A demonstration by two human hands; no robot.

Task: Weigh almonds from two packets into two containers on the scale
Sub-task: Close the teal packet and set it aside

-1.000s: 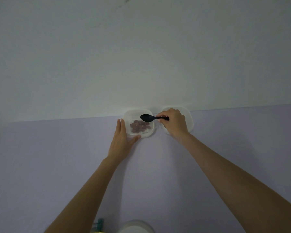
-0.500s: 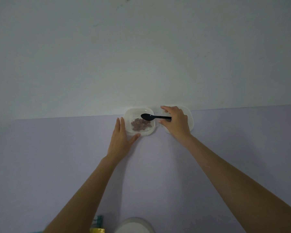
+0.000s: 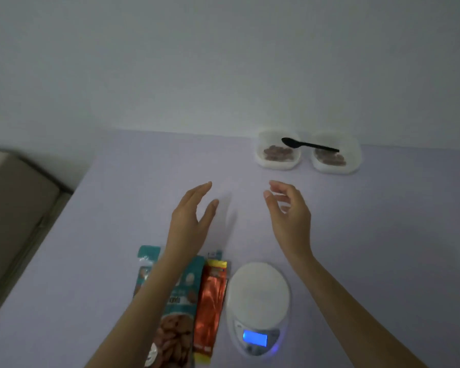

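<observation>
My left hand (image 3: 190, 216) and right hand (image 3: 290, 216) hang empty, fingers loose; spoon (image 3: 310, 146) bridges left container (image 3: 260, 155) and right container (image 3: 355, 158); forearm overlaps teal packet (image 3: 190, 277) near scale (image 3: 258, 290).

Black spoon (image 3: 310, 146); perhaps lilac table (image 3: 383, 235)

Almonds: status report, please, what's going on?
Left hand and right hand open, empty. Almonds in both containers, spoon bridging them. Scale platform bare, display lit.

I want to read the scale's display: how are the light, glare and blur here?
Head view: dim, bluish light; the scale glows blue at its display, digits unreadable; the left hand, right hand and teal packet look softly blurred.
</observation>
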